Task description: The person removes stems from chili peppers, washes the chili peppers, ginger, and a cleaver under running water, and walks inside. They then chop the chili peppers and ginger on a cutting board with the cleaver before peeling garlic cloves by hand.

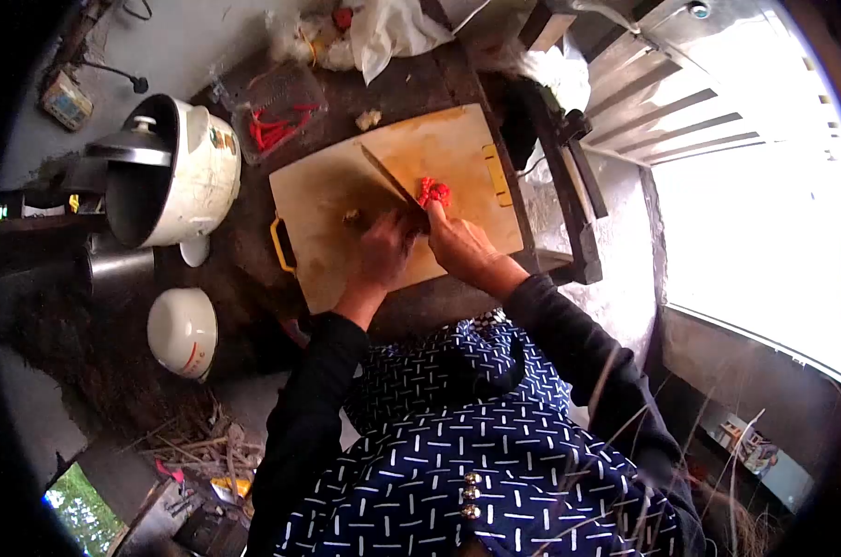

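1. Cutting board (pixel 323 204), pale and stained: lies slightly askew on a dark worktop (pixel 239 278); yellow handle pieces at two sides.
2. Chopped red peppers (pixel 433 191): small heap on the board, right of its middle, just beyond the right hand's fingertips and beside the blade.
3. Knife (pixel 386 174): long and narrow, lying aslant over the board, its tip towards the far left; near end hidden among the hands.
4. Right hand (pixel 462 246): fingers curled where the knife's near end meets it, one digit reaching the peppers; whether it is clamped on the handle cannot be told.
5. Left hand (pixel 386 249): bent over the board's near edge, fingers drawn together beside the knife; what they grip, if anything, cannot be told.
6. Clear container (pixel 295 88): beyond the board, holding whole red chillies (pixel 270 133).
7. Small pale lump (pixel 368 120): just beyond the board's far edge.
8. White bowl (pixel 183 330): left, well apart from the board.
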A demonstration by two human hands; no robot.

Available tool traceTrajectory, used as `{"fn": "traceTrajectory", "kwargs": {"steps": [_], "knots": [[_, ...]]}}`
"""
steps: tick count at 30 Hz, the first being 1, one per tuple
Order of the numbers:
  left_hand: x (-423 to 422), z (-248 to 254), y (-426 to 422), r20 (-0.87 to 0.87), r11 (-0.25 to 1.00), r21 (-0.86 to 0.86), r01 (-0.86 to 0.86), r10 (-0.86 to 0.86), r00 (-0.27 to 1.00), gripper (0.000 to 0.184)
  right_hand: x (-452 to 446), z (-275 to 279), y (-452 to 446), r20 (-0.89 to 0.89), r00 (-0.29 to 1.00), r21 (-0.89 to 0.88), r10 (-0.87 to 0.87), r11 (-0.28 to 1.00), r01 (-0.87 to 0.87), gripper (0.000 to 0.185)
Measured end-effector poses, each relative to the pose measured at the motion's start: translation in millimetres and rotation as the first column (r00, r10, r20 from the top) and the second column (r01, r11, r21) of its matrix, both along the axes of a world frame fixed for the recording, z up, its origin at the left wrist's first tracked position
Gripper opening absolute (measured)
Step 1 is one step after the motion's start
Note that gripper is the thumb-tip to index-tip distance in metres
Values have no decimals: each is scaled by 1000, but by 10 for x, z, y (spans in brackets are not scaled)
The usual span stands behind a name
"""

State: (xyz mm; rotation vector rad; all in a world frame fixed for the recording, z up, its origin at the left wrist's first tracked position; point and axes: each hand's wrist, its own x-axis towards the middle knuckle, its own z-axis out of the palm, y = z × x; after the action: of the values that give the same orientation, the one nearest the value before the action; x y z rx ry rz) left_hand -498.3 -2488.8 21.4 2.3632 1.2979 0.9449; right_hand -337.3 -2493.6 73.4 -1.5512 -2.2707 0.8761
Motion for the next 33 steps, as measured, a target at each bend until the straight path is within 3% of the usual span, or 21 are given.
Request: {"fn": "traceTrajectory", "kwargs": {"steps": [2,4,6,10,12,13,15,16,19,21,23,24,28,30,31,32,33], "knots": [[-5,18,6,-77,998,65,16,-11,997,15,80,100,31,30,998,-148,-51,987,55,26],[-27,17,-66,-156,996,81,24,-11,988,15,170,198,-11,62,998,-105,2,994,5,28],[-26,1,-46,-18,999,34,-19,20,1000,14,201,351,-64,123,988,-79,95,993,-86,33],[-66,19,-111,7,994,-75,-77,78,997,15,49,175,-128,150,976,-128,160,982,-142,36],[-93,8,-69,-9,991,-127,-50,49,999,13,-62,12,-100,137,985,44,107,993,-114,30],[-94,37,-75,-10,991,-122,-50,49,999,13,-52,-20,-112,136,985,49,106,992,-113,30],[-83,151,-33,-3,999,-27,25,-25,1000,12,-37,47,-76,12,999,-49,30,998,-30,25],[-58,192,4,-2,1000,-3,29,-29,1000,12,-18,77,-53,61,997,-176,-44,983,54,23],[-53,113,-42,-32,995,-91,-41,38,999,11,95,191,-70,54,999,-146,8,989,0,26],[-58,-14,-13,-175,999,-44,4,-12,984,11,129,278,-122,104,992,-163,68,985,-50,25],[-54,-39,9,-90,998,-61,-22,16,996,11,130,236,-99,163,978,-142,127,984,-104,29],[-59,-30,-16,-13,995,-94,-41,40,999,12,113,129,-97,71,993,-112,98,990,-89,29],[-74,69,-17,16,996,-93,5,-4,1000,13,0,-23,-77,57,996,33,76,996,-78,29],[-42,110,-33,7,989,-146,-28,30,1000,14,65,-25,-60,40,998,-129,-40,991,45,31],[-32,108,14,8,991,-131,-26,27,1000,14,138,-40,-26,39,998,-114,-43,992,48,31],[-30,97,37,-51,999,-31,-27,25,998,16,216,-60,4,115,991,78,72,994,-81,34],[-37,79,-19,-111,999,49,-21,26,993,19,243,40,32,129,983,67,128,988,-137,35]]}}
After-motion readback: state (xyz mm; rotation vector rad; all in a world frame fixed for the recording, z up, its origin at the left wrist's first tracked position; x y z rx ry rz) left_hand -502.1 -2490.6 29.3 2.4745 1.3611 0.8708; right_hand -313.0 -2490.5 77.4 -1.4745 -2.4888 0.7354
